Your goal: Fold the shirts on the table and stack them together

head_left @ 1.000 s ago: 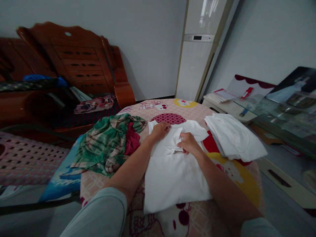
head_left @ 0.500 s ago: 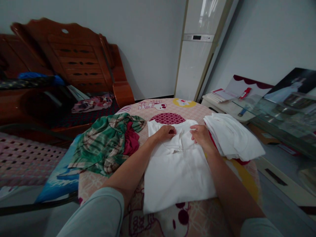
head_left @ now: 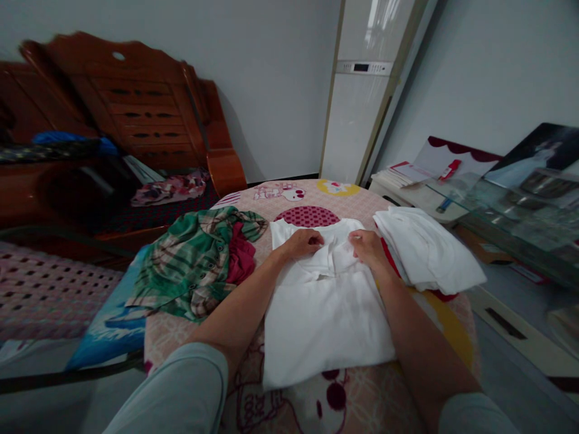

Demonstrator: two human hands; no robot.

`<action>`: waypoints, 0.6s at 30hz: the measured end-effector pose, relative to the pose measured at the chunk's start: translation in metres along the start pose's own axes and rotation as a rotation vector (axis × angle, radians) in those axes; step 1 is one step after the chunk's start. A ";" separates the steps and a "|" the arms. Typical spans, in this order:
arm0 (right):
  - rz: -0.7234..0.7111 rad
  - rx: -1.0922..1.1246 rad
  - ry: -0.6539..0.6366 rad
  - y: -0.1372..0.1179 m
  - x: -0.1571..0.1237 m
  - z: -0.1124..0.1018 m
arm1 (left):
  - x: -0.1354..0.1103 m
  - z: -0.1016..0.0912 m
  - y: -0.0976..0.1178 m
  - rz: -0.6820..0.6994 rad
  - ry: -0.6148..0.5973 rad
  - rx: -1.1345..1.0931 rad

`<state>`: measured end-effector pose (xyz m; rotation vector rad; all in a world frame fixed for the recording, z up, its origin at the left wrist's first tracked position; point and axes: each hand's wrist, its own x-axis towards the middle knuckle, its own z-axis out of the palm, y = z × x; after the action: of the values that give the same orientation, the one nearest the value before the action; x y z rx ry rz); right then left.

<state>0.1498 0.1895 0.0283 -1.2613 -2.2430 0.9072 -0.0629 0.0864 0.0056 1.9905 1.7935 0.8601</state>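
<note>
A white shirt [head_left: 325, 325] lies partly folded on the round table in front of me, its collar and button placket facing up near the far end. My left hand [head_left: 304, 244] rests at the left of the collar, its fingers curled in on the cloth. At the right of the collar, my right hand [head_left: 365, 246] pinches the white fabric between thumb and fingers. Some fingertips of both hands are hidden by the hands themselves.
Left of the shirt lies a crumpled green plaid shirt [head_left: 181, 265] with a dark red cloth [head_left: 240, 256]. Folded white clothes [head_left: 425, 247] are stacked at the right, over something red. A patterned cloth [head_left: 375, 398] covers the table. Beyond stand a wooden chair [head_left: 140, 78] and a glass shelf [head_left: 511, 223].
The fingers of my right hand have closed from a looser spread onto the white shirt. My left hand has barely shifted.
</note>
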 end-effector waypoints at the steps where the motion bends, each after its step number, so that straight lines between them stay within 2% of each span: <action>1: -0.049 0.003 -0.024 0.000 -0.001 0.000 | 0.000 0.000 0.000 -0.001 0.001 -0.001; 4: -0.179 -0.004 -0.137 -0.001 -0.004 0.002 | 0.000 0.000 -0.001 -0.003 0.002 -0.007; 7: -0.215 -0.083 -0.171 -0.005 -0.007 0.003 | -0.001 -0.001 0.000 0.006 0.004 -0.055; 11: -0.119 0.003 -0.198 -0.011 -0.010 -0.006 | -0.002 -0.003 0.000 0.013 -0.027 -0.211; 14: -0.008 0.150 -0.254 -0.014 -0.013 -0.023 | -0.002 -0.004 -0.001 0.001 -0.056 -0.300; 18: 0.012 0.294 -0.379 -0.011 -0.017 -0.051 | -0.002 -0.004 -0.002 -0.007 -0.120 -0.291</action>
<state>0.1830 0.1879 0.0714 -1.0373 -2.2597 1.5246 -0.0665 0.0846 0.0070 1.8082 1.5130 0.9201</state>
